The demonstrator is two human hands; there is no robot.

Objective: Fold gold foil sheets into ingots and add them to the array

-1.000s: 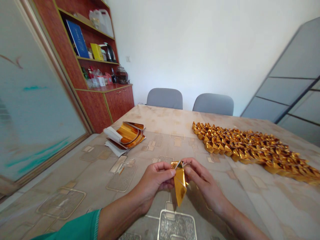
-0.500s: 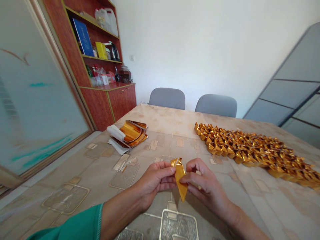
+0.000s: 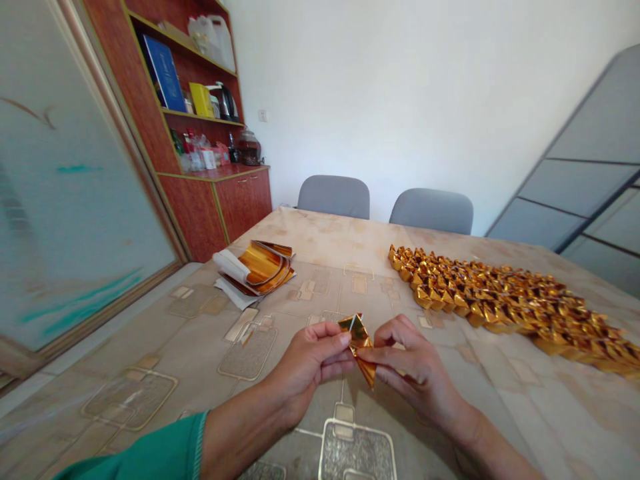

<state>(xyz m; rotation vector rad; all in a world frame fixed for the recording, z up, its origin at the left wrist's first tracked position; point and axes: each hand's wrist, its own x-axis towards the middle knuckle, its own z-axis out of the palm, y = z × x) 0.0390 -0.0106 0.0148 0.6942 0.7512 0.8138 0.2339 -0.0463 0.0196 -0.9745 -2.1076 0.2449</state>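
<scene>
A small piece of shiny gold foil paper (image 3: 361, 335), creased into pointed flaps, is held above the table between both hands. My left hand (image 3: 313, 360) pinches its upper left side between thumb and fingers. On the other side, my right hand (image 3: 415, 367) has its thumb and index finger closed on the paper's right edge near the middle. One pointed end hangs down between the hands. To the right stand tight rows of folded gold paper ingots (image 3: 475, 287). A loose stack of gold foil sheets (image 3: 260, 267) with white backing lies at the left.
A patterned cover lies over the table (image 3: 320, 233). Two grey chairs (image 3: 334, 195) stand at its far side. Back left is a red-brown cabinet (image 3: 240, 200) with bottles, a kettle and jugs. A frosted glass panel (image 3: 75, 200) stands on the left.
The gold paper's right side has been folded up, so its shape is shorter and shows more creases. My right hand has shifted slightly; my left keeps its pinch.
</scene>
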